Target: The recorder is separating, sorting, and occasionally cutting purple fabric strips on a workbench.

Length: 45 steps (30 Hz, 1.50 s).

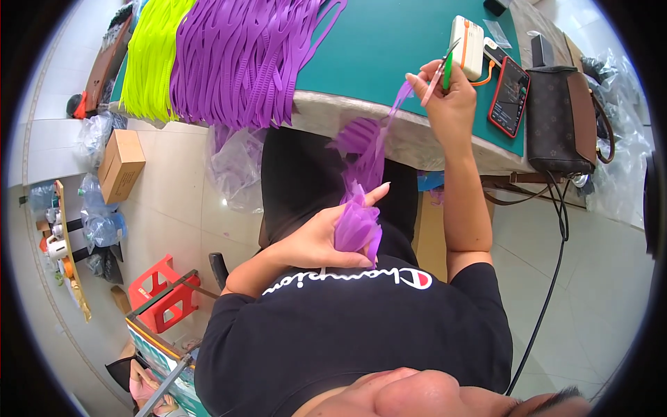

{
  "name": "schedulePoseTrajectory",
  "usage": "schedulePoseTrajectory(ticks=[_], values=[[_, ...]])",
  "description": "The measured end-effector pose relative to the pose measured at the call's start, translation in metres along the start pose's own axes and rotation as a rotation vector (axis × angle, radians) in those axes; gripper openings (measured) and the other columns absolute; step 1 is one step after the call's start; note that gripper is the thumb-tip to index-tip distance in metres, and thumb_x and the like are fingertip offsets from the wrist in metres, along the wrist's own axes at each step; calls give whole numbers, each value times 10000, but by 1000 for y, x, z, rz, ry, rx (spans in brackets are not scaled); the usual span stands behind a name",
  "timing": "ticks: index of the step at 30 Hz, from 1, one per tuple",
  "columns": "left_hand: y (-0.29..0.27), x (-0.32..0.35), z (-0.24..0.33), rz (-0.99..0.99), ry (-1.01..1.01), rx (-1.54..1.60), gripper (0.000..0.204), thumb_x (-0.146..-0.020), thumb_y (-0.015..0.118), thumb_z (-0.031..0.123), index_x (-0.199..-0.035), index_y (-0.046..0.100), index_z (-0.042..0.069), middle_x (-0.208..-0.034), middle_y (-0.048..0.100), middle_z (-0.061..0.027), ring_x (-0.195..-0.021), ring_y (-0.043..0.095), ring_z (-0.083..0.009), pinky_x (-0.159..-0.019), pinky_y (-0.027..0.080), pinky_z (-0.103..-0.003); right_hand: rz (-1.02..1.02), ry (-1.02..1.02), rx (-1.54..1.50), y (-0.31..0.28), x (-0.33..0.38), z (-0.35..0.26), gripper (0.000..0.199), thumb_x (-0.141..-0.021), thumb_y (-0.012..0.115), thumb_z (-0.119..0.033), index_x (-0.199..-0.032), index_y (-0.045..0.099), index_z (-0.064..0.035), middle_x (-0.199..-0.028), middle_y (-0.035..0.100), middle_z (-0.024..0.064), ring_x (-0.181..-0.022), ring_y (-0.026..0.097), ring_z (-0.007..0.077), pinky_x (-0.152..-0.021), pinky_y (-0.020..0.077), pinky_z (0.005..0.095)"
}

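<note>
My left hand (313, 243) is closed around a bunch of purple plastic strips (356, 226), held close to my chest over my black shirt. More of these strips (365, 149) trail up from the bunch toward the table edge. My right hand (451, 104) is raised at the front edge of the green table (389, 42). It grips small green-handled scissors (445, 66), and the end of one thin purple strip (401, 97) sits by its fingertips.
Piles of purple strips (243, 55) and yellow-green strips (149, 55) hang over the table's left part. A white power bank (467, 42), a phone (511, 94) and a brown bag (559, 118) sit at right. A cardboard box (121, 163) and a red stool (163, 295) stand on the floor.
</note>
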<state>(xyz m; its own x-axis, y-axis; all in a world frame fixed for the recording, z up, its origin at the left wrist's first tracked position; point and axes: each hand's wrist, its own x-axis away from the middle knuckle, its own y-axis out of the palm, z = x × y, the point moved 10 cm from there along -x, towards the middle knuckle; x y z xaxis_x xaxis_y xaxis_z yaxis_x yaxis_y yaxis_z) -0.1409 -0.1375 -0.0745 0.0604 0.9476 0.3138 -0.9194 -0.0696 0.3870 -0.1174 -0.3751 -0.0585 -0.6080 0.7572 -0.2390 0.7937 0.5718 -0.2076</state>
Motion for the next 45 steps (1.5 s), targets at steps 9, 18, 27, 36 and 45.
schedulePoseTrajectory(ticks=[9, 18, 27, 36, 45], values=[[-41, 24, 17, 271, 149, 253, 704, -754, 706, -55, -1373, 371, -51, -875, 654, -113, -766, 660, -166, -591, 565, -250, -614, 107, 650, -24, 52, 7, 119, -818, 676, -66, -827, 574, -6, -698, 585, 42, -643, 551, 72, -566, 442, 220], [-72, 24, 30, 562, 314, 240, 646, -776, 699, -30, -1347, 398, -39, -878, 666, -91, -531, 553, -77, -432, 381, -178, -616, 122, -242, 59, 101, -64, 211, -753, 762, -20, -898, 611, 2, -826, 651, 61, -746, 581, 78, -632, 457, 221], [-119, 69, 53, 632, 553, 355, 506, -932, 552, 106, -1386, 354, 4, -964, 629, -155, -545, 446, -36, -389, 354, -163, -425, -208, -335, 62, -10, -172, 216, -716, 795, -65, -819, 612, -20, -739, 595, 1, -668, 559, 77, -601, 458, 231], [-28, 100, 62, -439, 628, -321, 315, -944, 559, 148, -1197, 599, -35, -827, 636, -143, -657, 604, -194, -562, 488, -304, -265, -235, -507, 46, -121, -250, 206, -792, 724, -59, -923, 566, -55, -679, 551, -2, -423, 350, 33, -372, 248, 179], [-9, 238, 91, -1020, 1057, -480, 255, -964, 490, 65, -1147, 658, 7, -843, 640, -122, -527, 469, -84, -393, 353, -207, -42, -156, -580, 30, -206, -200, 134, -834, 654, -37, -949, 585, -31, -611, 511, -13, -410, 363, 40, -353, 238, 191]])
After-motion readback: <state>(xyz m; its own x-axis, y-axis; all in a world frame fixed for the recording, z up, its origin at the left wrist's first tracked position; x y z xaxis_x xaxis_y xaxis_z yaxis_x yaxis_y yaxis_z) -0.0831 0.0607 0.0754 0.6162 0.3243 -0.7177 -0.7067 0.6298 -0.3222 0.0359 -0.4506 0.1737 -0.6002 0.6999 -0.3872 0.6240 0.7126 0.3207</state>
